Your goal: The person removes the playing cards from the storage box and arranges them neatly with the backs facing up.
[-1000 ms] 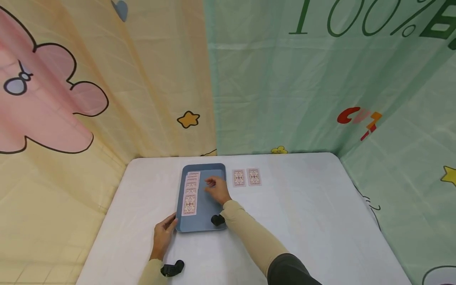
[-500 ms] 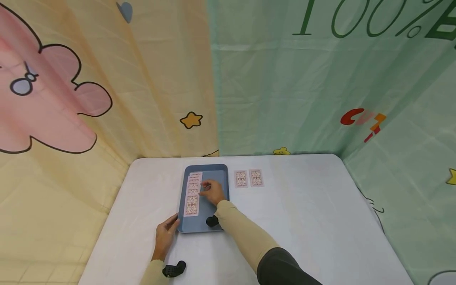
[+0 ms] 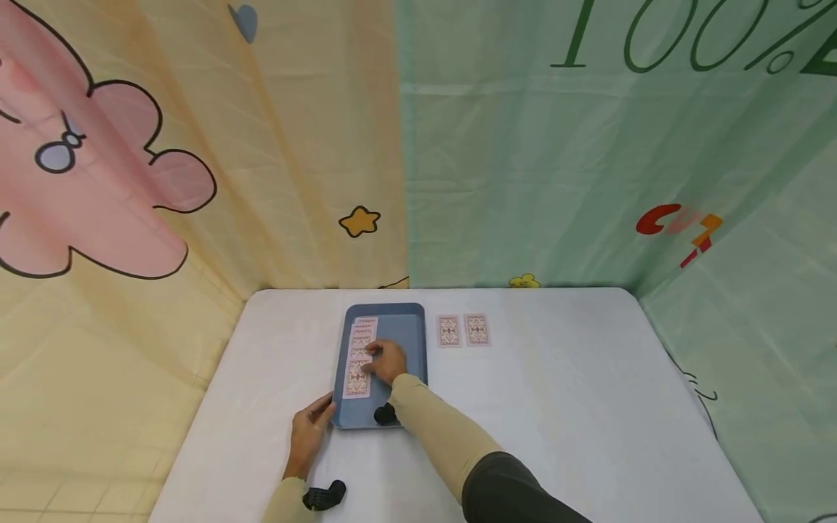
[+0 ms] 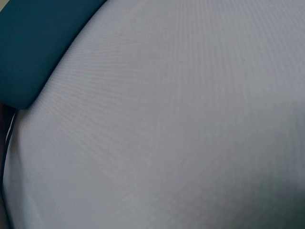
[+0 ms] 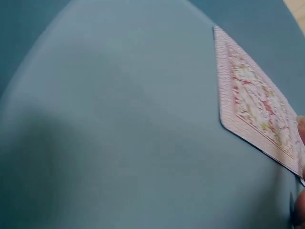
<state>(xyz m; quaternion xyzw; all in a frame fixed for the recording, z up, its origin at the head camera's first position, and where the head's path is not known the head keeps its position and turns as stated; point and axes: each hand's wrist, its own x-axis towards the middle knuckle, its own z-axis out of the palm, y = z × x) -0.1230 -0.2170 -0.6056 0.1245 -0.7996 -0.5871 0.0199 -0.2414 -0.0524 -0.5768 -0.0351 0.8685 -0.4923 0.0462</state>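
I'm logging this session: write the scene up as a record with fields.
surface: white table
tray: blue rectangular tray with rounded corners
cards inside: column of overlapping red-and-white patterned cards along the tray's left side
cards outside: two red-and-white patterned cards, side by side, right of the tray
left hand: touching the tray's near-left corner
right hand: over the tray, at the column's right edge; grip unclear

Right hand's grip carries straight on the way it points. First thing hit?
Likely the frontmost red-and-white patterned playing card on the blue rectangular tray. The right hand's grip sits at that card's edge in the head view; whether it touches is unclear.
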